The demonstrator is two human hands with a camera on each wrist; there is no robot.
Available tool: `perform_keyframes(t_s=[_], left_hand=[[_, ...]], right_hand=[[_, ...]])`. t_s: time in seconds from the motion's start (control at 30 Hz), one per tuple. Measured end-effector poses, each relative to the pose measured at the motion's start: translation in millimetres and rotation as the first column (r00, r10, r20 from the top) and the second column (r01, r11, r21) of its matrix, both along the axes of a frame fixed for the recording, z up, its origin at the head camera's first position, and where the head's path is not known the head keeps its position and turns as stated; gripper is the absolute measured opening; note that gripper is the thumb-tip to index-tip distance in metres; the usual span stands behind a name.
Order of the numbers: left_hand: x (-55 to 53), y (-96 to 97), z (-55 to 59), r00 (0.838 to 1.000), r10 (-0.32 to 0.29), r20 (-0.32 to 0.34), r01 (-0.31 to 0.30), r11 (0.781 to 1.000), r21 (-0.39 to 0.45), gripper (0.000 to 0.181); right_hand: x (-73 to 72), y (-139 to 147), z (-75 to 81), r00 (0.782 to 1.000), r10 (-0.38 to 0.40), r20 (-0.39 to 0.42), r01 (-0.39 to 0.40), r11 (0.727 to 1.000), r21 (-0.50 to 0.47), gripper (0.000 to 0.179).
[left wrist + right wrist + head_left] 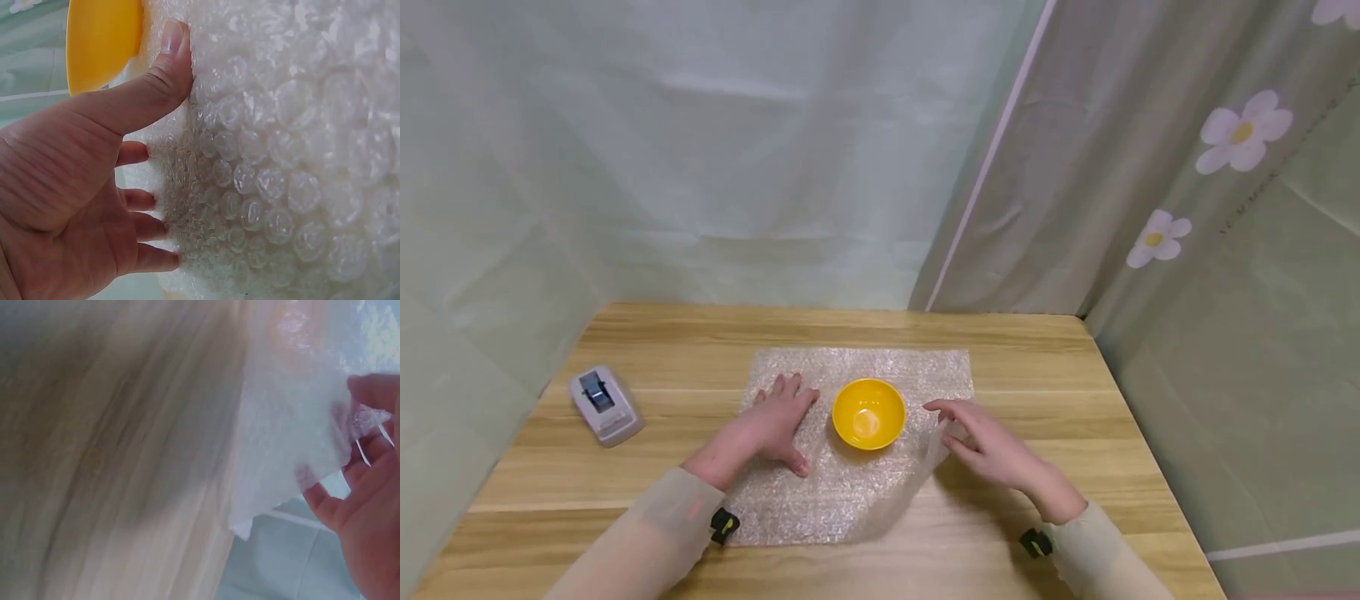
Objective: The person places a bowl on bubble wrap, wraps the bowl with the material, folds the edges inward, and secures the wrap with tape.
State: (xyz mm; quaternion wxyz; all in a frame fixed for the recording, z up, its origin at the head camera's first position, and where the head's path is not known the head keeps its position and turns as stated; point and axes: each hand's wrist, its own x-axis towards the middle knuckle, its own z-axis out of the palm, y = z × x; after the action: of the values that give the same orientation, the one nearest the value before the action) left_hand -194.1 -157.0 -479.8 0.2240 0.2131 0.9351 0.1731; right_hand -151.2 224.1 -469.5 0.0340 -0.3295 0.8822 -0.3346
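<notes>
Clock bearings are taken from the yellow bowl (868, 414) in the head view. At 9 o'clock, near the left edge of the bench (1060, 500), stands a pale tape dispenser (606, 406) with a dark blue insert in its top; no brand is legible on it. Bench wood shows between it and the bubble-wrap sheet (805, 521).

The left hand (778, 421), at 9 o'clock, rests released on the sheet, fingers spread and thumb apart, just beside the bowl but not touching it. A pale sleeve (662, 521) covers the forearm, with a black wrist device (725, 526) at the cuff.

The bowl sits upright on the sheet, mouth up. At 12 o'clock, the sheet's far edge lies short of the bench's back edge, with a strip of wood between. The sheet's 4 o'clock corner is raised off the bench.

The right hand (988, 443), between 3 and 4 o'clock and apart from the bowl, grasps that raised edge between thumb and fingers. Bench wood extends beyond it to the right edge.

At 2 o'clock hangs a curtain (1037, 167) printed with white flowers (1243, 132); a line of lettering (1288, 167) there is too small to read.
</notes>
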Motion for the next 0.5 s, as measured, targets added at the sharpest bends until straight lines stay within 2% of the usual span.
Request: perform_keyframes(t_s=[0.2, 0.33, 0.5], left_hand=[[-0.3, -0.9, 1.9, 1.0, 0.001, -0.002, -0.001, 1.0, -0.009, 0.128], [0.7, -0.8, 1.6, 1.0, 0.001, 0.004, -0.001, 1.0, -0.017, 0.129], [1.2, 0.7, 1.1, 1.0, -0.002, -0.001, 0.002, 1.0, -0.016, 0.128]], right_hand=[[-13.3, -8.0, -6.0, 0.99, -0.136, -0.027, 0.131, 0.982, -0.139, 0.039], [-19.6, -28.5, -6.9, 0.986, -0.166, 0.005, 0.164, 0.965, -0.205, 0.033], [-28.9, -58.5, -4.4, 0.979, -0.196, 0.065, 0.206, 0.95, -0.236, 0.03]])
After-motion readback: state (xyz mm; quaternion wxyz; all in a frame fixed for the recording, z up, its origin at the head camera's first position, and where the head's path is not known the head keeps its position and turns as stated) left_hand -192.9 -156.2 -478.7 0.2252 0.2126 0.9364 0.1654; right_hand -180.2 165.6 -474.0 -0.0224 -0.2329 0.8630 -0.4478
